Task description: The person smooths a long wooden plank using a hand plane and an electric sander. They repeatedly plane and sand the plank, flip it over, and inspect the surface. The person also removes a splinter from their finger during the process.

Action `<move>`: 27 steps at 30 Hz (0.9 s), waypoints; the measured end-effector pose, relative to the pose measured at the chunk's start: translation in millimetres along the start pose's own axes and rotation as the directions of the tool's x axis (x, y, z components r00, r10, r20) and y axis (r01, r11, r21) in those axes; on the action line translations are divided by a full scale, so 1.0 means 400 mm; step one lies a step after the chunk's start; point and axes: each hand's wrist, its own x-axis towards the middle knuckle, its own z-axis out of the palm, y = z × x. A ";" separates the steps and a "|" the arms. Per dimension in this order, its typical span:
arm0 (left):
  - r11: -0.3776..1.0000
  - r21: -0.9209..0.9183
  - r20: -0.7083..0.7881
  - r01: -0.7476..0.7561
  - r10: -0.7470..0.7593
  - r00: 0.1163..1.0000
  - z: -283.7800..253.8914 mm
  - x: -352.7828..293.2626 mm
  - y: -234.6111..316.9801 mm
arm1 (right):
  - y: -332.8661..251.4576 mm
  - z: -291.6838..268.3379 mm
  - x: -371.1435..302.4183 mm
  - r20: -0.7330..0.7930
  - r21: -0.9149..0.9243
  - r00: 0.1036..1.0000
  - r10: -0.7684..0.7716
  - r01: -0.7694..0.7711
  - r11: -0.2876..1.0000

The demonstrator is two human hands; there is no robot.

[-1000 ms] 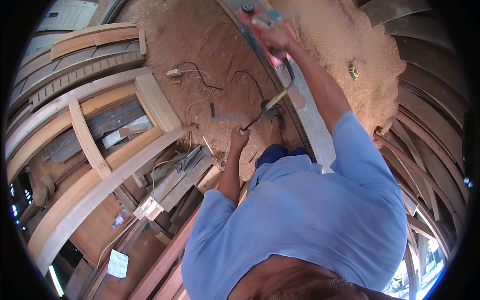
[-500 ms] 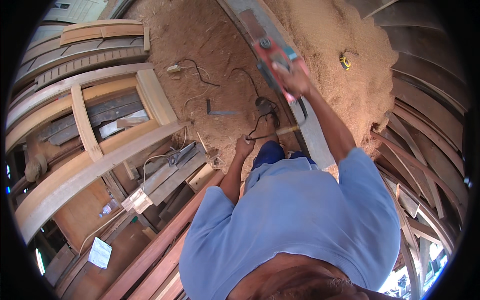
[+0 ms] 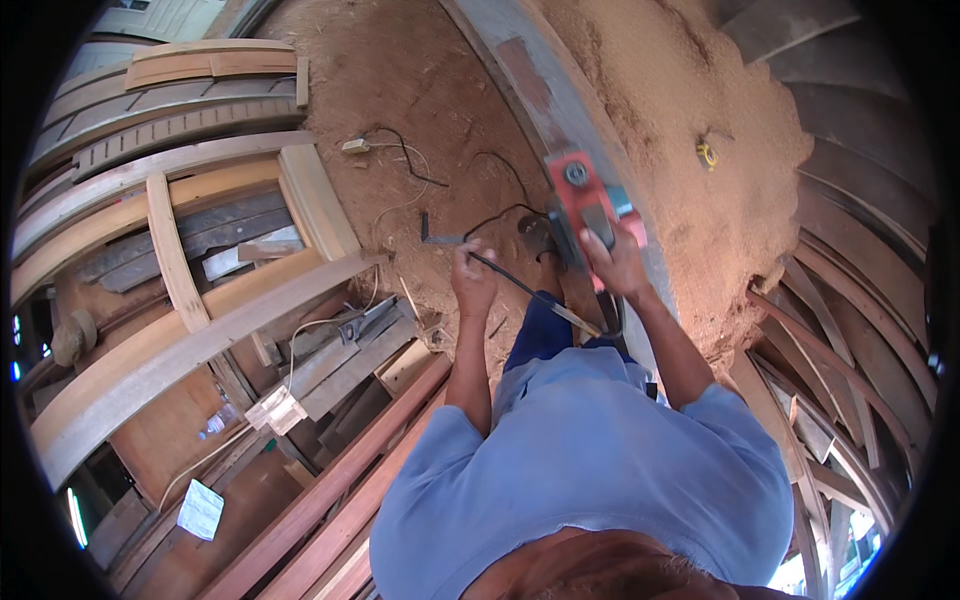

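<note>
I judge planing underway: my right hand (image 3: 618, 265) grips the red electric planer (image 3: 588, 205) on the long grey plank (image 3: 545, 95), left hand (image 3: 473, 283) closed around its black cord (image 3: 520, 285); next, push forward steadily.

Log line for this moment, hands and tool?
right hand: grips red power planer on plank | left hand: holds black cord

- Rectangular white printed paper sheet (image 3: 200, 508): on the floor, well below-left of both hands.
- Small white folded paper label (image 3: 277, 409): on grey boards, nearer the hands.
</note>
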 end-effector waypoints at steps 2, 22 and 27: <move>0.991 -0.131 -0.097 0.005 -0.018 0.995 -0.020 0.083 0.015 | -0.065 0.018 0.177 -0.046 -0.001 0.997 -0.056 0.056 0.998; 0.941 0.138 0.406 0.309 -0.338 0.849 0.222 0.068 -0.016 | -0.130 -0.107 0.581 0.045 0.095 0.996 -0.072 0.067 0.993; 0.861 -0.267 0.410 0.433 -0.305 0.860 0.397 0.224 0.000 | 0.055 -0.179 0.114 0.023 0.044 1.000 -0.019 0.018 0.999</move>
